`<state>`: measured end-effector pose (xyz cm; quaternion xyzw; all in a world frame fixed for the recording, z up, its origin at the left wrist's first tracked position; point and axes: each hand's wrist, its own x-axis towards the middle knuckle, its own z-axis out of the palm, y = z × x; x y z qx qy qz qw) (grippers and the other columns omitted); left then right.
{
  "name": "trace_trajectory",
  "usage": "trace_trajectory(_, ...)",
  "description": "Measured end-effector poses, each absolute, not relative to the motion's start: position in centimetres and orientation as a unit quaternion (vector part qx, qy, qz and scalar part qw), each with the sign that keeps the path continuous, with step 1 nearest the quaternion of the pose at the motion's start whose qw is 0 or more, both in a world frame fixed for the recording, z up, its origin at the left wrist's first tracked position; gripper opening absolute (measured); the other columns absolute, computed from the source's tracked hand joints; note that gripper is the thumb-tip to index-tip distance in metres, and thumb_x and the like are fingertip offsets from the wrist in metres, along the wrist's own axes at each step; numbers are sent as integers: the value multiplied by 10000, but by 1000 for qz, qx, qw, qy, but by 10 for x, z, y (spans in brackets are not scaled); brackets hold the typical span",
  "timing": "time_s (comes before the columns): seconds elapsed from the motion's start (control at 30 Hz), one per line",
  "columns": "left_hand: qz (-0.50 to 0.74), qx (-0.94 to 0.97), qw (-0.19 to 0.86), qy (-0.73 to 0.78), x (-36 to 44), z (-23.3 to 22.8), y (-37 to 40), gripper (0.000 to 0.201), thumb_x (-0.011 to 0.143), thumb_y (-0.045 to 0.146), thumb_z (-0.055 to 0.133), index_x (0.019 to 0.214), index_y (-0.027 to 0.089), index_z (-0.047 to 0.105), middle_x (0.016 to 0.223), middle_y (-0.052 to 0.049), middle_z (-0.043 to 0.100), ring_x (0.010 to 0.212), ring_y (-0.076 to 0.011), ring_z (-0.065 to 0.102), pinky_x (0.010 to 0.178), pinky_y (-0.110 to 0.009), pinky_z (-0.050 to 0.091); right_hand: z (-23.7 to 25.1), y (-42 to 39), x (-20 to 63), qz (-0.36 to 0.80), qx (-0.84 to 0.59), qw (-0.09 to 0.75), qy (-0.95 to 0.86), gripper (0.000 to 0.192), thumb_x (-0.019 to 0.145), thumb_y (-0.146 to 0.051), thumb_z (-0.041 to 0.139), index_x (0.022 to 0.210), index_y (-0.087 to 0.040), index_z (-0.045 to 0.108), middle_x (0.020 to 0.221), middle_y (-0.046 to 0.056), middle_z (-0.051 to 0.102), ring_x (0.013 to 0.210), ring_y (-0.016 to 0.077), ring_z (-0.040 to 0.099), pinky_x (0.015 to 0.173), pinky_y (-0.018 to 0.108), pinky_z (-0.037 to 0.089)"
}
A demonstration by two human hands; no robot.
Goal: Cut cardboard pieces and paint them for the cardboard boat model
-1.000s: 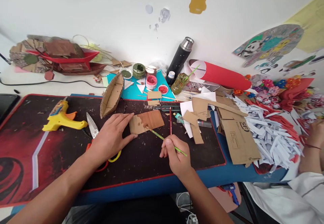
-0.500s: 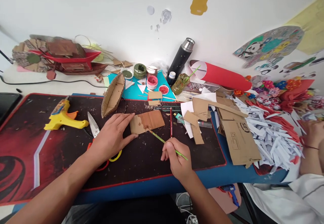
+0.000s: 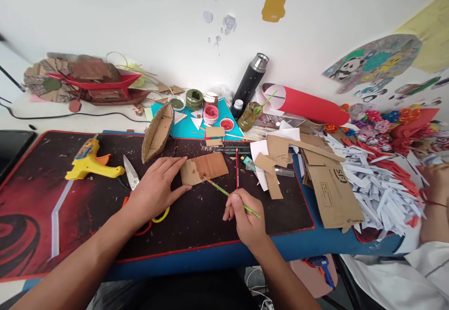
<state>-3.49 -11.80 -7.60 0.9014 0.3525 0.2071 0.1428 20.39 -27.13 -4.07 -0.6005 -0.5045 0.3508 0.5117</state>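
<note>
My left hand (image 3: 154,189) lies flat on the dark desk mat (image 3: 87,216), fingertips pressing the left edge of a small cardboard piece (image 3: 205,167). My right hand (image 3: 245,221) grips a thin green paintbrush (image 3: 229,195), whose tip touches the lower middle of the cardboard, where a darker brown painted patch shows. A cardboard boat hull (image 3: 157,131) lies tilted just beyond my left hand. Scissors (image 3: 131,179) sit partly under my left wrist.
A yellow glue gun (image 3: 91,161) lies at left. Paint pots (image 3: 210,112), a black flask (image 3: 250,83) and a red roll (image 3: 305,104) stand at the back. Cardboard scraps (image 3: 329,188) and white paper strips (image 3: 379,188) pile at right, where another person's hand (image 3: 435,183) works.
The brush tip has shifted slightly along the cardboard's lower edge. My left hand has stayed put; the view has drifted a little.
</note>
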Motion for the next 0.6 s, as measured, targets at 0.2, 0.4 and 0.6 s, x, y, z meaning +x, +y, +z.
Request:
trace_trajectory(0.2, 205, 900, 150, 355, -36, -78, -117, 698, 1017, 522, 663, 1600, 157, 545, 1441, -203, 719, 1322, -415, 643, 1179, -623, 508, -39, -279, 206, 360, -607, 538, -460, 476, 1165, -539, 516, 834, -229, 661, 560, -8, 646, 497, 168, 680, 491, 258, 512)
trace_trajectory(0.4, 208, 899, 149, 356, -36, -76, -118, 704, 1008, 522, 677, 1596, 156, 549, 1429, -201, 725, 1314, -415, 648, 1170, -616, 518, -40, -261, 205, 365, -604, 541, -457, 478, 1151, -578, 532, 862, -224, 671, 577, 1, 673, 514, 168, 687, 497, 250, 516)
trace_trajectory(0.6, 206, 895, 160, 361, -37, -77, -118, 703, 1007, 531, 680, 1603, 180, 553, 1439, -191, 722, 1330, -416, 646, 1180, -619, 513, -39, -275, 213, 372, -610, 546, -438, 500, 1155, -553, 543, 799, -218, 651, 548, -27, 578, 492, 161, 671, 495, 251, 494)
